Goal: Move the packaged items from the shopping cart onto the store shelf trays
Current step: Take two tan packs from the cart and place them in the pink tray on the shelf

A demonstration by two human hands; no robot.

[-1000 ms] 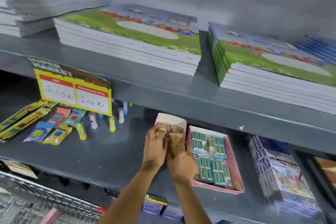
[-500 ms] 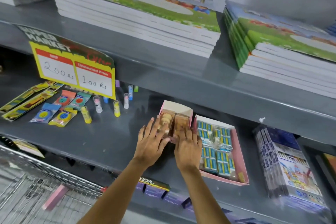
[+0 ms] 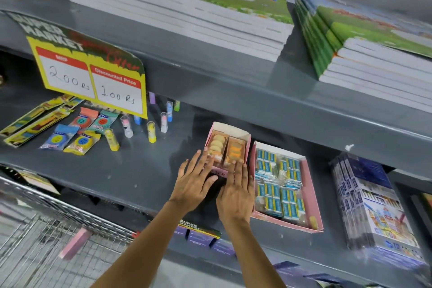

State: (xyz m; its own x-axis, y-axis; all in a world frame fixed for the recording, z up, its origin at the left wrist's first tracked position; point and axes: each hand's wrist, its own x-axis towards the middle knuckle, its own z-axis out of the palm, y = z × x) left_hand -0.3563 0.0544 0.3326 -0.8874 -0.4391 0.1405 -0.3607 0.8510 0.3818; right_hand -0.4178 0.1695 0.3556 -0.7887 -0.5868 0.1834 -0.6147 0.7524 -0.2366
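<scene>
Two clear packaged items (image 3: pixel 225 148) already lie side by side in the small pink tray (image 3: pixel 247 140) on the grey shelf (image 3: pixel 121 170), and the larger pink tray (image 3: pixel 311 184) just beside it looks full, so this round of stocking seems nearly done. At least one pink package (image 3: pixel 74 242) lies in the shopping cart (image 3: pixel 35 236) at lower left, so work seems to remain. Both grips are open and hold nothing: the left hand (image 3: pixel 194 182) and right hand (image 3: pixel 236 194) lie flat with fingers spread against the small tray's near end, fingertips touching the packages.
</scene>
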